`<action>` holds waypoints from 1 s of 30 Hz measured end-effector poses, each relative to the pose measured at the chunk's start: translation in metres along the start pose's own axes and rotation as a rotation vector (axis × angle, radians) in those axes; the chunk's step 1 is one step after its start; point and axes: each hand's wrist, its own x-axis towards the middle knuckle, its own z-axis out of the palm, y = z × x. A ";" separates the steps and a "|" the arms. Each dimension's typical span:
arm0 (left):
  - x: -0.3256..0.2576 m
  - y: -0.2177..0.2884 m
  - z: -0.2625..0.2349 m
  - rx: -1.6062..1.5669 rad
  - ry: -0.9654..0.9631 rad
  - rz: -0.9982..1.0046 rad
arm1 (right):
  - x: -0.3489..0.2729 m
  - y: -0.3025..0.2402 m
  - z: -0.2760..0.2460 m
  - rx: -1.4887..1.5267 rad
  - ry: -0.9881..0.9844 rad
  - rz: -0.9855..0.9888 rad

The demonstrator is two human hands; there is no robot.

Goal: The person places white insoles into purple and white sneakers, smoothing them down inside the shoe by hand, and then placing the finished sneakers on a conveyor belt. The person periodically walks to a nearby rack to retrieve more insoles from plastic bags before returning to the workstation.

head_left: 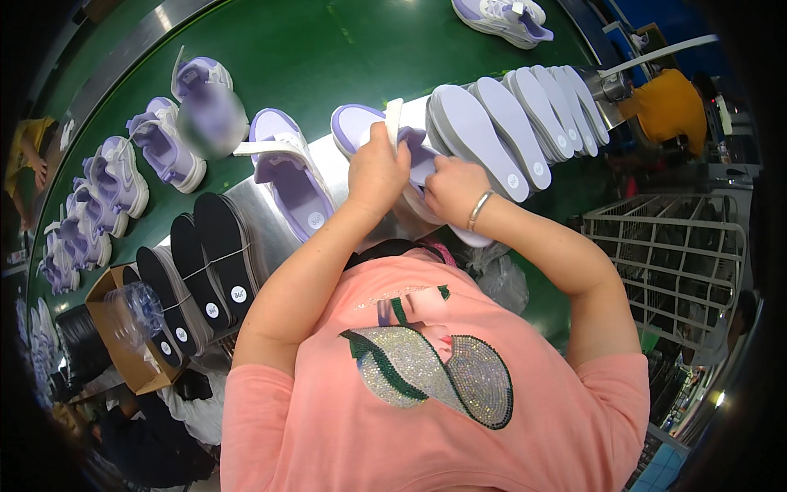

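Green desk (pixel 328 53), lilac-white sneaker (pixel 350 123) near centre, insoles (pixel 469 131) stacked right. Left hand (pixel 377 172) has fingers gripping its tongue (pixel 394 115); right hand (pixel 459 191) at its opening, grasp unclear. Likely seating an insole; next calls for smoothing.

A: Your right hand (pixel 457 190)?
B: Fingertips hidden inside the white-and-lilac fabric shoe (pixel 351 127). Your left hand (pixel 379 170) covers part of its upper.
A: Farther out?
B: Top: white-and-lilac thick-soled sneaker (pixel 504 23), cut by the upper edge. On your left: white-and-purple strapped shoe (pixel 215 72), much of it lost in round blur. On your right: grey metal wire basket (pixel 668 233), contents too dark to tell.
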 end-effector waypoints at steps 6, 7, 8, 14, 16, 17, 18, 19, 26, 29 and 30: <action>0.001 -0.005 0.006 -0.011 0.047 -0.011 | -0.031 0.008 -0.026 -0.155 -0.088 0.056; 0.001 -0.005 0.007 -0.007 0.044 -0.025 | -0.036 0.010 -0.035 -0.149 -0.164 0.099; 0.002 -0.006 0.007 -0.005 0.054 -0.026 | -0.037 0.010 -0.041 -0.143 -0.187 0.095; 0.003 -0.007 0.012 -0.009 0.061 0.006 | -0.024 0.002 -0.028 -0.191 -0.145 -0.043; 0.004 -0.007 0.012 -0.023 0.053 0.007 | -0.005 0.002 -0.011 -0.115 -0.143 -0.078; 0.004 -0.007 0.012 -0.022 0.049 0.011 | 0.004 0.003 -0.004 -0.076 -0.142 -0.098; 0.004 -0.008 0.014 -0.023 0.044 0.015 | 0.010 0.003 0.003 -0.084 -0.164 -0.084; 0.004 -0.008 0.014 -0.024 0.039 0.020 | 0.015 0.004 0.009 -0.091 -0.186 -0.069; 0.007 -0.007 0.017 -0.084 0.045 0.019 | 0.040 0.016 0.025 -0.059 -0.445 0.006; 0.007 -0.008 0.017 -0.095 0.033 0.020 | 0.052 0.015 0.027 -0.079 -0.640 0.016; 0.007 -0.007 0.016 -0.095 0.027 0.014 | 0.054 0.014 0.025 -0.096 -0.670 -0.020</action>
